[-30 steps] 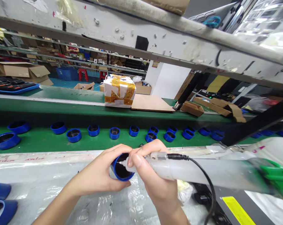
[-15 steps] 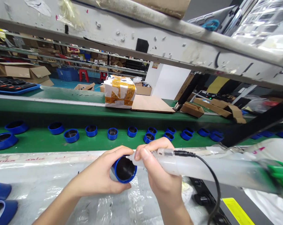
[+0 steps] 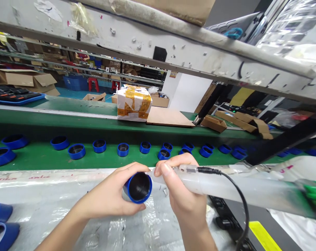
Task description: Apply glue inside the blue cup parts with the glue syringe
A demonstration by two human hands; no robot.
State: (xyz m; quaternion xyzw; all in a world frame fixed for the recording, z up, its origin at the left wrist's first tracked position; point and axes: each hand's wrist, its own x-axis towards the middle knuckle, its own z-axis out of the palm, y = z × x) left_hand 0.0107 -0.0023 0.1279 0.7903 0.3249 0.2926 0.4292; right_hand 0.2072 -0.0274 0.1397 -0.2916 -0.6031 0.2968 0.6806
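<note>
My left hand [image 3: 113, 195] is wrapped around a short round cup [image 3: 125, 192] with a blue rim and a dark inside, tilted so that its mouth faces me. My right hand [image 3: 182, 184] grips a translucent dispensing syringe [image 3: 225, 186] with a black cable [image 3: 241, 198] plugged in near its front. The syringe's nozzle points left, at the cup's upper right rim beside my left index finger. Whether the tip touches the rim, I cannot tell. Green material shows at the syringe's far right end.
Several blue-rimmed rings [image 3: 123, 149] stand along the green conveyor belt [image 3: 137, 161] beyond my hands. Two more blue rings [image 3: 6, 235] sit at lower left on the plastic-covered bench [image 3: 55, 209]. A black device [image 3: 233, 216] lies at lower right. A white beam [image 3: 137, 38] crosses overhead; a taped box [image 3: 134, 103] stands behind.
The syringe and my right hand have shifted slightly right, taking the nozzle from over the cup's mouth to its rim. Rings on the belt have moved a little left.
</note>
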